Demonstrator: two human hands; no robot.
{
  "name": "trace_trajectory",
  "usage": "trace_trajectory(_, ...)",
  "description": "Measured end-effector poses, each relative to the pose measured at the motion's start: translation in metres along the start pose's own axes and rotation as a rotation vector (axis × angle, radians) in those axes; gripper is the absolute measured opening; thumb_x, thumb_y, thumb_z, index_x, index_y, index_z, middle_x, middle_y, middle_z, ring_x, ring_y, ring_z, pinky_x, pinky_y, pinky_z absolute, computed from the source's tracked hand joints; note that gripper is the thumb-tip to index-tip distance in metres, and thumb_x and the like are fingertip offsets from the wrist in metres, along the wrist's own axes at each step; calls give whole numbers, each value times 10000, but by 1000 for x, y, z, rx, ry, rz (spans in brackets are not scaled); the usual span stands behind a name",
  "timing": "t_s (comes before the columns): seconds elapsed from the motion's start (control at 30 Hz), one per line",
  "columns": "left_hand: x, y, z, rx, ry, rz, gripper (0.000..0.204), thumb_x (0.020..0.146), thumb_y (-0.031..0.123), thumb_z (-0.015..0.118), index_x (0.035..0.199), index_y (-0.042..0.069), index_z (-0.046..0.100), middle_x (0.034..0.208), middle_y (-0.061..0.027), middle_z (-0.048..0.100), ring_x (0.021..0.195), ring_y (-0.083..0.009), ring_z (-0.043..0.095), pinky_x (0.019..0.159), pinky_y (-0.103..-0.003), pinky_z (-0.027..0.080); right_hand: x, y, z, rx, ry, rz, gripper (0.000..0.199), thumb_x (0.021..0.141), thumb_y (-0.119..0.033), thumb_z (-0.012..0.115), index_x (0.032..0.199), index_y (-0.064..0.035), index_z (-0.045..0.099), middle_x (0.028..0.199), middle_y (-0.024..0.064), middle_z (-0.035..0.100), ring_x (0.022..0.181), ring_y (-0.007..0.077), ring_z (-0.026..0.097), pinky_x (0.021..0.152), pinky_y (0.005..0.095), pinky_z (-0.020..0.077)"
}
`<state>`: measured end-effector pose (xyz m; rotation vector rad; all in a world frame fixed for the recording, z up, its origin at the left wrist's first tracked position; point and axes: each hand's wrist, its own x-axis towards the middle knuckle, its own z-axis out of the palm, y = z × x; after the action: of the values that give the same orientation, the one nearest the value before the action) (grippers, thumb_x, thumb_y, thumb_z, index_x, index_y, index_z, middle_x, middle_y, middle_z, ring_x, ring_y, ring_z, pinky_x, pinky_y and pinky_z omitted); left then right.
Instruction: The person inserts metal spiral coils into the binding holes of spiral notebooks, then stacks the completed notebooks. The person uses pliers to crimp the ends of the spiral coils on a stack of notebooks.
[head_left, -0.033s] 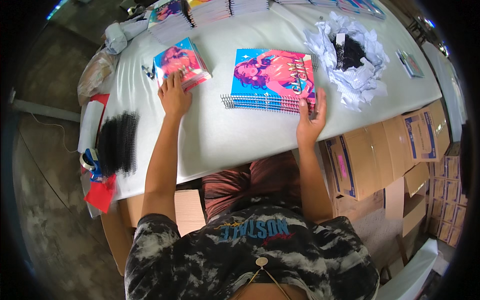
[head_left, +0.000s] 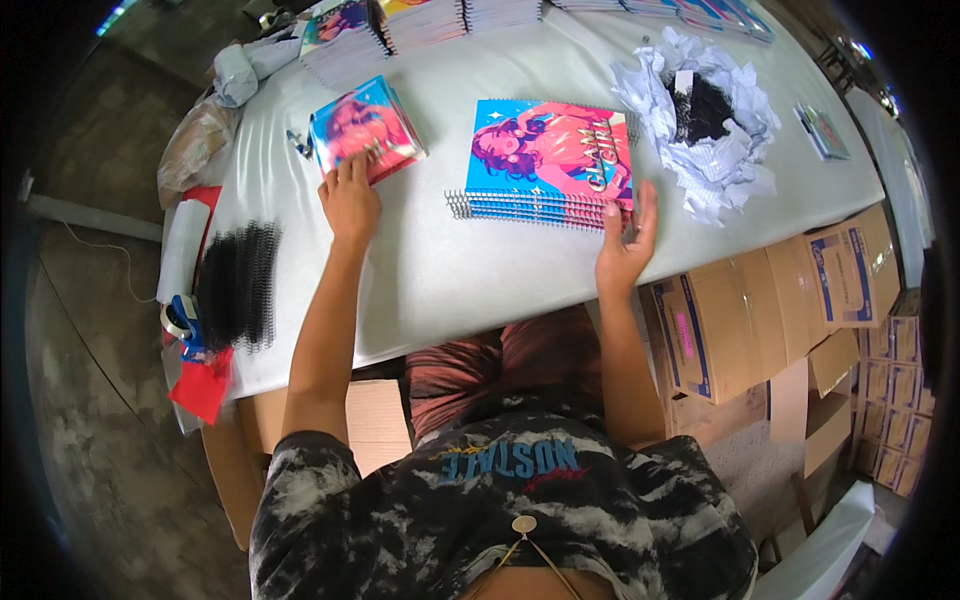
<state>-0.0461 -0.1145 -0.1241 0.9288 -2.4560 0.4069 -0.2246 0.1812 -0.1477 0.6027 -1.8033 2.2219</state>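
My left hand (head_left: 350, 200) is open, its fingertips resting on the near edge of a small stack of blue and pink printed covers (head_left: 365, 125). To the right lies a stack of spiral notebooks (head_left: 545, 150) with the same sort of picture, wire coils along their near and far sides. My right hand (head_left: 627, 245) stands at the near right corner of these notebooks, fingers stretched up and thumb apart by the corner. Nothing shows in its grasp. A small blue and silver object (head_left: 298, 144), too small to name, sits just left of the covers.
Black spiral coils (head_left: 240, 285) lie at the table's left, near a blue tape dispenser (head_left: 185, 325). Crumpled white paper (head_left: 740, 180) surrounds more black coils (head_left: 708, 108) at right. Notebook stacks (head_left: 430, 30) line the far edge. Cardboard boxes (head_left: 740, 310) stand below the table's right edge.
My left hand's fingers have slipped slightly toward me on the covers. My right hand stays by the notebook corner, its fingers shifted a little. The whole view has moved slightly.
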Motion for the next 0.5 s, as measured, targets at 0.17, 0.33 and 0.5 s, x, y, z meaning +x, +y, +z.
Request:
trace_trajectory(0.17, -86, 35, -86, -22, -124, 165, 300, 754, 86, 561, 1042, 148, 616, 885, -31, 622, 821, -218, 573, 699, -382, 431, -15, -20, -9, -357, 30, -379, 611, 817, -176, 637, 1328, 24, 366, 1379, 162, 386, 1272, 286, 362, 1031, 457, 280)
trace_trajectory(0.33, -144, 62, -189, -534, -449, 304, 268, 682, 107, 664, 946, 83, 624, 842, -76, 641, 740, -238, 607, 651, -351, 483, -77, -117, 33, -241, -1225, -488, 641, 722, -191, 709, 1294, -83, 441, 1308, 124, 461, 1222, 299, 414, 1008, 431, 319)
trace_trajectory(0.5, -117, 26, -219, -879, -263, -71, 210, 668, -38, 705, 851, 47, 647, 853, -101, 674, 785, -234, 651, 702, -322, 511, -81, -117, 47, -201, -1219, -344, 335, 718, -137, 707, 1036, -79, 617, 915, 93, 659, 751, 247, 641, 662, 349, 496)
